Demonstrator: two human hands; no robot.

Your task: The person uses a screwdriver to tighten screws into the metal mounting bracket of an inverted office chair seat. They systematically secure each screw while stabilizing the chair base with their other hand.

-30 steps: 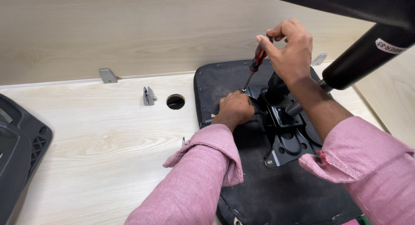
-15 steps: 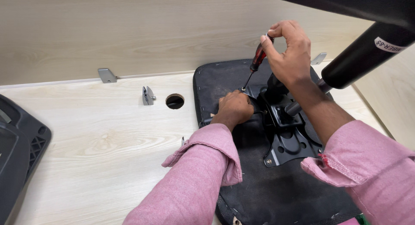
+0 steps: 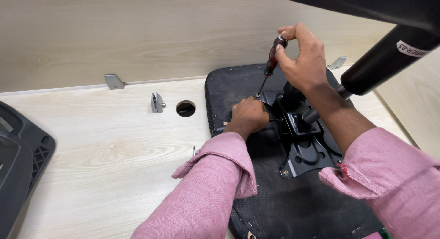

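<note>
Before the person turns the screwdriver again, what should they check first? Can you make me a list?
1. Screwdriver tip sits at the corner of the metal plate: ok.
2. Tip seated in the screw head: cannot tell, too small.
3. Right hand grips the handle top: ok.
4. Left hand presses down beside the plate, steadying it: ok.
5. Seat cushion lies flat on the wooden table: ok.

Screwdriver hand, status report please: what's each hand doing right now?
Right hand grips screwdriver, tip at metal plate. Left hand braces on seat base. Nothing blocking.
</note>
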